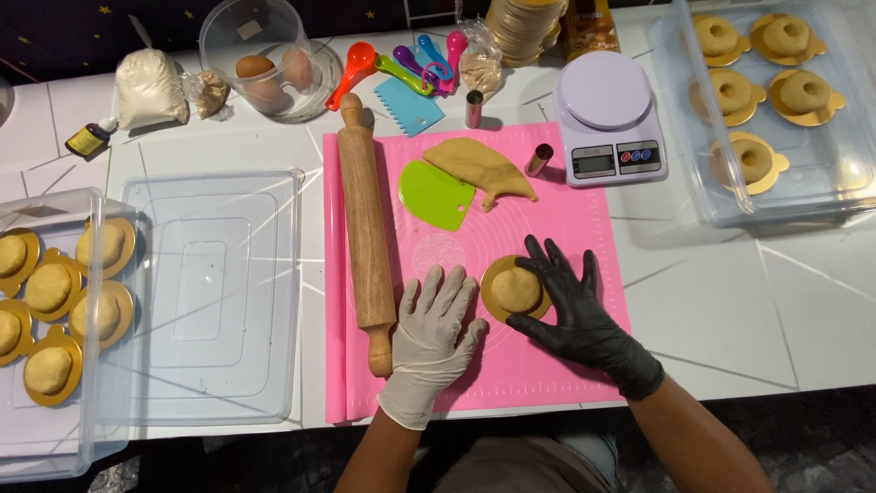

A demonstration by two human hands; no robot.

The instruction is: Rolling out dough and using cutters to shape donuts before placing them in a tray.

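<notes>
On the pink silicone mat (566,215) a round dough ball (516,287) sits on a small gold disc (493,306). My left hand (435,330), in a white glove, lies flat on the mat just left of the disc, fingers spread. My right hand (570,306), in a black glove, rests beside the disc on the right, its fingers curved along the disc's edge. Farther up the mat lie a green scraper (434,194) and a flattened piece of dough (479,164).
A wooden rolling pin (364,228) lies along the mat's left edge. A clear lid (210,292) and a box of dough balls (46,292) are at left. A purple scale (607,114) and another tray of dough balls (776,110) are at right. Measuring spoons, eggs, flour bag sit behind.
</notes>
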